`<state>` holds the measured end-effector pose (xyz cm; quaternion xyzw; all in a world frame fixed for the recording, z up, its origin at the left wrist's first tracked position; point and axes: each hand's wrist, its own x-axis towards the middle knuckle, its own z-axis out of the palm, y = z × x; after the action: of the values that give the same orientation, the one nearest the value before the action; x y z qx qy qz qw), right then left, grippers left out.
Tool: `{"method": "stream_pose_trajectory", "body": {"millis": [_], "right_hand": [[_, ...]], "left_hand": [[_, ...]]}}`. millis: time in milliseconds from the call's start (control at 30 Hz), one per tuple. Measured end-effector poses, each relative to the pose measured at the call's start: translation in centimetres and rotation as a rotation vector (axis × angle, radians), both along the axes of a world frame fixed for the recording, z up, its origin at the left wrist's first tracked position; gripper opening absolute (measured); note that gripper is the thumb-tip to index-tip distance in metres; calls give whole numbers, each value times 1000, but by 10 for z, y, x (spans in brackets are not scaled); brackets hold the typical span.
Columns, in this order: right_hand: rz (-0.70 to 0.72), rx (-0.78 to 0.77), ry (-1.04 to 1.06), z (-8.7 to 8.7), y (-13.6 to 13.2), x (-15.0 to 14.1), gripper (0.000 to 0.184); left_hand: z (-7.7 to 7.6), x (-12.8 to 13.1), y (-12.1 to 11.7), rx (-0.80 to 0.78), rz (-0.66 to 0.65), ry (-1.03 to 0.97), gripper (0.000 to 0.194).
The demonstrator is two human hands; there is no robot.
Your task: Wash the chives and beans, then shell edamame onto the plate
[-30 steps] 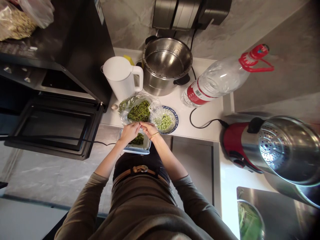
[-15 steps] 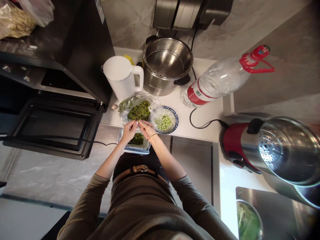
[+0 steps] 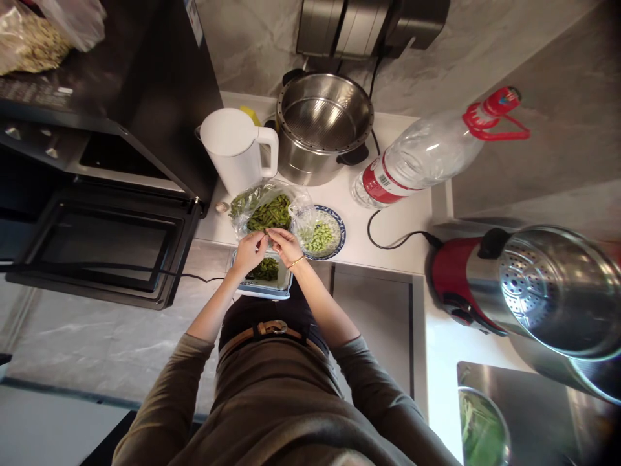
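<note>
My left hand (image 3: 250, 251) and my right hand (image 3: 286, 247) meet fingertip to fingertip, both pinched closed. Between them is an edamame pod (image 3: 266, 232), mostly covered by the fingers. Just beyond lies a clear plastic bag (image 3: 301, 202) of green edamame pods (image 3: 270, 212). Shelled green beans (image 3: 320, 237) lie on a blue-rimmed plate (image 3: 343, 228) right of my right hand. Below my wrists, a light bin (image 3: 275, 294) at the counter's front edge has pods or husks (image 3: 266, 268) in it.
Behind the bag stand a white pitcher (image 3: 235, 152) and a steel pot (image 3: 310, 165). A large water bottle (image 3: 422, 158) is at the right, a red and steel cooker (image 3: 451, 272) farther right. At left, an oven door (image 3: 111, 243) hangs open, with a cable crossing it.
Both hands have shifted slightly, and the right fingers are raised a little toward the bag. A bit of the pod now shows between the fingertips.
</note>
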<state>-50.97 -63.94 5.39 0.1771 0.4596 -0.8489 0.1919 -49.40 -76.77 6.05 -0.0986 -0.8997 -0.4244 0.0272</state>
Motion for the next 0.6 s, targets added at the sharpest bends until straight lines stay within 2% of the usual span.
{"method": "stream_pose_trajectory", "body": {"millis": [67,167,300,433,600], "right_hand": [[-41,-47,-35,0,2,-2,23],[-56,-119,-124,-1,7,-3,16],[62,-165,-251,-3,14,-1,8],[176,-190,-277,1,11,6,24],[85,-233,-219,9,7,10,28]], "left_hand": [[2,1,-2,-2,-11,-14,29],[3,3,-6,78,9,-50,34],[2,5,-10,234,50,-82,41],[1,5,-10,260,27,-98,41],[4,9,-12,242,-51,-100,42]]}}
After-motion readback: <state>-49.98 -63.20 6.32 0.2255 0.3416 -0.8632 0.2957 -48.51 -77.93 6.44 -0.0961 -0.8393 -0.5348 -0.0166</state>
